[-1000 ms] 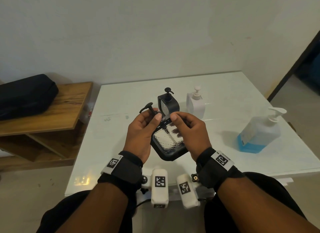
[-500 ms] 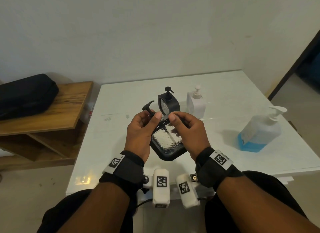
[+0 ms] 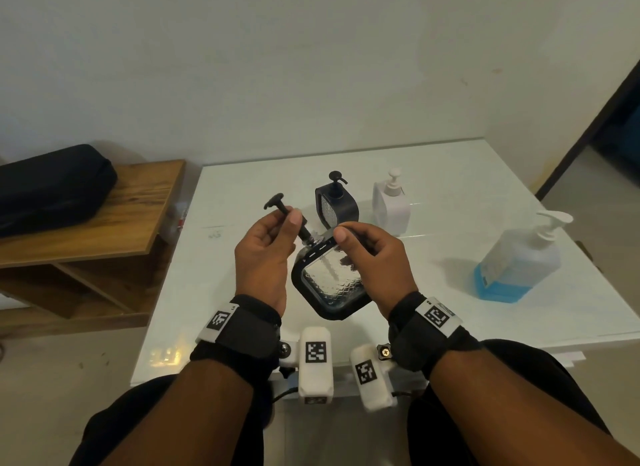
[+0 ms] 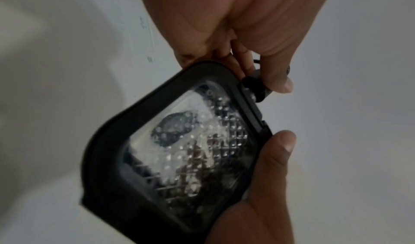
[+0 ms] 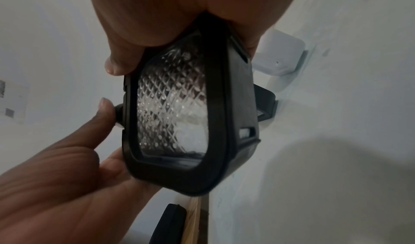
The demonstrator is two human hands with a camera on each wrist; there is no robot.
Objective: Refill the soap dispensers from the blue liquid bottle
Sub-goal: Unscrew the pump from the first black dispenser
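A: Black dispenser (image 3: pixel 332 285) is tilting above the table (image 3: pixel 450 195), right hand (image 3: pixel 374 257) gripping its top.

B: Why?

A: Left hand (image 3: pixel 266 254) is pinching the pump (image 3: pixel 287 212), seemingly drawing it out for refilling. Blue liquid bottle (image 3: pixel 519 261) is waiting rightward.

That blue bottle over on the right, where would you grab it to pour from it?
Probably round the body of the blue bottle, just under the white pump, coming from its left side. It stands upright on the table, its spout points right and nothing stands close beside it.
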